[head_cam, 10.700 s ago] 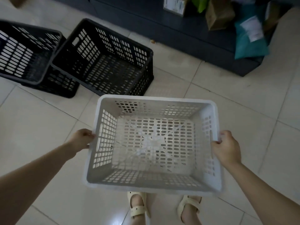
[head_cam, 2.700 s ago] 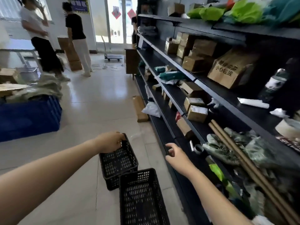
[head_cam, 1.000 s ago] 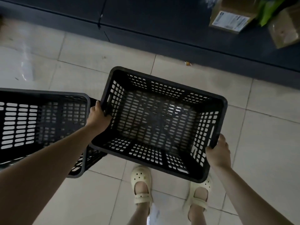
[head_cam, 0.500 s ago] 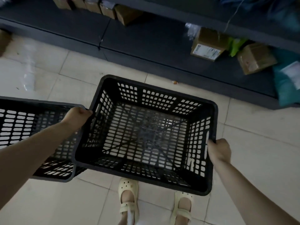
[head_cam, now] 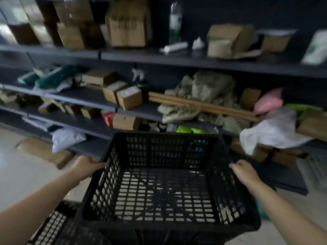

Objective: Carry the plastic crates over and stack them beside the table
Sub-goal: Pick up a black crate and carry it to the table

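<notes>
Held a black plastic crate (head_cam: 164, 190) up off the floor (head_cam: 23, 172) in front of the body, open side up, pale tiles showing through its slotted bottom; gripped the left rim with the left hand (head_cam: 86, 167), fingers curled over the edge; gripped the right rim with the right hand (head_cam: 245, 172) likewise, knuckles up and fingers hooked onto the edge; kept both forearms out along the crate's two sides. Saw a second black crate (head_cam: 56, 228) low at the left on the floor, just beside and partly behind the near left corner of the held one; could not tell whether the two touched. Faced dark shelving (head_cam: 177, 61) in several tiers, all of it somewhat blurred; noted cardboard boxes (head_cam: 129, 98) on the middle tier, wooden poles (head_cam: 203, 106) lying across a heap of greenish cloth (head_cam: 210, 85) to their right, a pink bag (head_cam: 269, 101) further right, and a white plastic bag (head_cam: 272, 133) hanging over the shelf edge below it; made out a clear bottle (head_cam: 175, 20) standing upright on the top tier among more boxes; found a white parcel bag (head_cam: 67, 138) on the lowest tier at the left, with a flat piece of cardboard (head_cam: 46, 152) on the floor just beside it.
</notes>
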Demonstrator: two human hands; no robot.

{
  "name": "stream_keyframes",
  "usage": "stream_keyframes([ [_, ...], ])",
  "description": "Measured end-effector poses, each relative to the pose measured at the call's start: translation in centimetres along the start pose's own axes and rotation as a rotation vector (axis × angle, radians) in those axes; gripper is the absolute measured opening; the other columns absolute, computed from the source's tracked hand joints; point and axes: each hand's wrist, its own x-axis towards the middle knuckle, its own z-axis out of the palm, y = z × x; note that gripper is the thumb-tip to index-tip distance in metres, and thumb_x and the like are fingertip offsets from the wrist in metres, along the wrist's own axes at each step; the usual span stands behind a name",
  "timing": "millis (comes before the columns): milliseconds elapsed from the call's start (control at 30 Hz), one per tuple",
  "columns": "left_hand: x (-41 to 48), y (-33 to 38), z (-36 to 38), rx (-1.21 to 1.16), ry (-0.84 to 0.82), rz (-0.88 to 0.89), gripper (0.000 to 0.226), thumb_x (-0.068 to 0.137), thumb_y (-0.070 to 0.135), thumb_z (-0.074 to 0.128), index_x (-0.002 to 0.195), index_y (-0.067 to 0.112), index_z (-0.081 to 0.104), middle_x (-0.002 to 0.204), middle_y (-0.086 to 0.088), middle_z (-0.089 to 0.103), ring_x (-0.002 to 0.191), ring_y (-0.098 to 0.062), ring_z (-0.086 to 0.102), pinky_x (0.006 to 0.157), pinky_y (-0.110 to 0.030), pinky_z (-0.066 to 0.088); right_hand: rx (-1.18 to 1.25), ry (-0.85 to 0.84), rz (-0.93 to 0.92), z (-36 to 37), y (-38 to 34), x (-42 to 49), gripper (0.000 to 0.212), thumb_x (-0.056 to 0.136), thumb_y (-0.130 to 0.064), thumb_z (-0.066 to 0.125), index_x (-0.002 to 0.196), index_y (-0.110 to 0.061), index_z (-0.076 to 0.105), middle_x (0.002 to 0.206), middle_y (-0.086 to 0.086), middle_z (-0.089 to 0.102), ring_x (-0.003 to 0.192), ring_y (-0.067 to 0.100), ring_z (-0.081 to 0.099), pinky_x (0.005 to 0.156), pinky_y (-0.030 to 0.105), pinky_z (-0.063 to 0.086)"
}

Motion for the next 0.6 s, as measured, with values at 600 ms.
stream_keyframes([
  [600, -31.1, 25.5, -16.8, -0.277, 0.017, 0.357, 0.021, 0.081, 0.017, 0.075, 0.093, 0.001, 0.070, 0.089, -0.016, 0.070, 0.078, -0.033, 0.065, 0.072, -0.036, 0.050, 0.181, 0.364, -0.247, -34.9, -4.3, -27.7, 0.038, 0.098, -0.023, 0.048, 0.065, -0.013, 0.032, 0.060, 0.004, 0.030, 0.052, 0.021, 0.035, 0.058, 0.033, 0.025],
])
